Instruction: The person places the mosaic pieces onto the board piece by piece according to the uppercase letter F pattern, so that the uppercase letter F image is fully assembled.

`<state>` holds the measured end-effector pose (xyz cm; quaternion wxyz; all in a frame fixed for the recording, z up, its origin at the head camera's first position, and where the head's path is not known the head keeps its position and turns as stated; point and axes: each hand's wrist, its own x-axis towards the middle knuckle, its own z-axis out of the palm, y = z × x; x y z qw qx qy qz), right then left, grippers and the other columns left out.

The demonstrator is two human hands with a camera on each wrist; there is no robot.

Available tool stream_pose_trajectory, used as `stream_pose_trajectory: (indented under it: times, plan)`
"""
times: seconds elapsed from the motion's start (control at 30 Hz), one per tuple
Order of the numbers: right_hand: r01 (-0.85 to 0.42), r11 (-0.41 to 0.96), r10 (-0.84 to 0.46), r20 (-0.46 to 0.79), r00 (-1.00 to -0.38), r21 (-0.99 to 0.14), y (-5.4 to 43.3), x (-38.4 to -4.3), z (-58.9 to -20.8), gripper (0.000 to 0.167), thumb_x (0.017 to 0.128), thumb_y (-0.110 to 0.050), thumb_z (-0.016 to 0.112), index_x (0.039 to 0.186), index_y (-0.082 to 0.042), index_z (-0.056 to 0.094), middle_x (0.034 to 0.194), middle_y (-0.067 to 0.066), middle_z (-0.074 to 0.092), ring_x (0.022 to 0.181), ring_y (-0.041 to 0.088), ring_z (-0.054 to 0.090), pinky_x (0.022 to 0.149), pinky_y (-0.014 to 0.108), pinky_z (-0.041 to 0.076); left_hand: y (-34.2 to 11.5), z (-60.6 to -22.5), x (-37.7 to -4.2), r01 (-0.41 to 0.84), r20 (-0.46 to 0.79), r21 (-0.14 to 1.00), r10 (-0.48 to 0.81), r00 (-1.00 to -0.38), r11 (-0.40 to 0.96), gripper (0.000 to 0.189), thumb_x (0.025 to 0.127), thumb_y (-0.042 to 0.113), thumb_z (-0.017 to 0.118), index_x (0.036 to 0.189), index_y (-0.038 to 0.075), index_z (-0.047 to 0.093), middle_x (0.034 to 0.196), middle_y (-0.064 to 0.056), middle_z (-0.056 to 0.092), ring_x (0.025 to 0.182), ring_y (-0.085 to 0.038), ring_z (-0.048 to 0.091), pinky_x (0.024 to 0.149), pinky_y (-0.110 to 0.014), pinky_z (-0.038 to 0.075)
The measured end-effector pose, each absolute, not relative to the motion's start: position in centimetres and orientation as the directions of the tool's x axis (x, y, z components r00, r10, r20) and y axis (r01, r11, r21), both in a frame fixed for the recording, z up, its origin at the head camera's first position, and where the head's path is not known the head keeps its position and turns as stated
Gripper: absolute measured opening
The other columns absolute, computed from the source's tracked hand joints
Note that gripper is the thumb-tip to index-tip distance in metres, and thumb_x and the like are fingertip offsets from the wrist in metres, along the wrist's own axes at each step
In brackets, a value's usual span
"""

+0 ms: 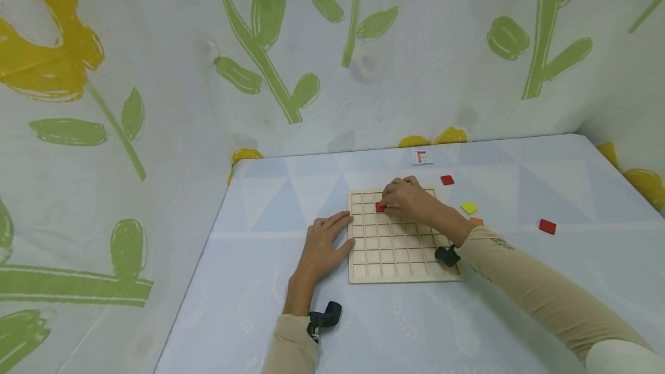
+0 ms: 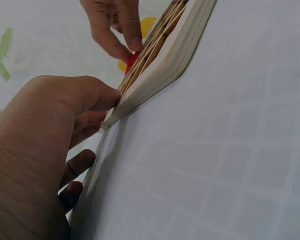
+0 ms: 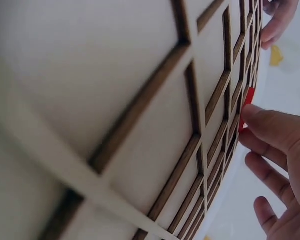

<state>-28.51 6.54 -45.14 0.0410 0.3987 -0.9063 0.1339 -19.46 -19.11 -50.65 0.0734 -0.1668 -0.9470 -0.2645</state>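
Observation:
A light wooden grid board (image 1: 384, 270) with square recesses lies flat on the table. My right hand (image 1: 413, 201) reaches over its upper part and pinches a small red square tile (image 1: 380, 207) between thumb and fingers, low over the recesses. In the right wrist view the thumb lies on the red tile (image 3: 247, 112), which is right at the grid. My left hand (image 1: 321, 247) rests at the board's left edge, fingers spread and fairly straight. The left wrist view has the left thumb (image 2: 102, 95) against the board's side.
Right of the board lie a red tile (image 1: 447, 180), a yellow tile (image 1: 469, 208), an orange tile (image 1: 476, 221) partly behind the right forearm, and another red piece (image 1: 548, 226). A small patterned card (image 1: 422, 157) lies behind the board. Flower-printed fabric (image 1: 415, 97) rises behind the table.

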Motion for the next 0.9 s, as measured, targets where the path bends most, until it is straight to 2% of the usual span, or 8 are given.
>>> stream_pose_trajectory:
  times: [0.17,0.33,0.63,0.9]
  plan:
    - [-0.730,0.657,-0.708,0.180,-0.683,-0.190,6.5,-28.3,-45.0,0.012,0.088,-0.017,0.078,0.100,-0.015,0.079,0.105,0.001,0.071,0.107,0.025,0.058,0.093,0.052,0.037,-19.0,-50.7,-19.4,0.361,0.235,0.479,0.279,-0.931,0.800,0.052,0.095,0.037,0.063,0.144,0.022,0.056,0.152,0.009,0.046,0.119,-0.021,0.048,0.102,-0.047,0.036]
    - [-0.712,0.662,-0.691,0.177,-0.701,-0.233,7.2,-28.3,-44.6,0.013,0.089,-0.016,0.076,0.101,-0.013,0.078,0.107,0.003,0.071,0.108,0.026,0.058,0.092,0.054,0.036,-19.0,-50.5,-19.4,0.357,0.230,0.469,0.279,-0.932,0.808,0.053,0.095,0.037,0.063,0.144,0.021,0.056,0.152,0.010,0.046,0.119,-0.022,0.048,0.102,-0.046,0.036]
    - [-0.633,0.717,-0.613,0.169,-0.772,-0.292,10.8,-29.0,-43.8,0.020,0.088,-0.014,0.077,0.108,-0.009,0.076,0.113,0.008,0.069,0.114,0.031,0.056,0.095,0.058,0.034,-18.8,-50.4,-19.5,0.358,0.228,0.488,0.280,-0.933,0.796,0.053,0.095,0.036,0.063,0.145,0.021,0.056,0.152,0.009,0.046,0.120,-0.021,0.048,0.103,-0.047,0.035]
    - [-0.640,0.716,-0.602,0.218,-0.769,-0.279,13.9,-29.2,-43.6,0.017,0.088,-0.012,0.077,0.105,-0.008,0.075,0.109,0.007,0.070,0.109,0.032,0.057,0.090,0.058,0.035,-18.7,-50.5,-19.4,0.339,0.228,0.494,0.257,-0.939,0.801,0.053,0.093,0.036,0.065,0.144,0.022,0.057,0.151,0.011,0.047,0.119,-0.021,0.048,0.101,-0.047,0.036]
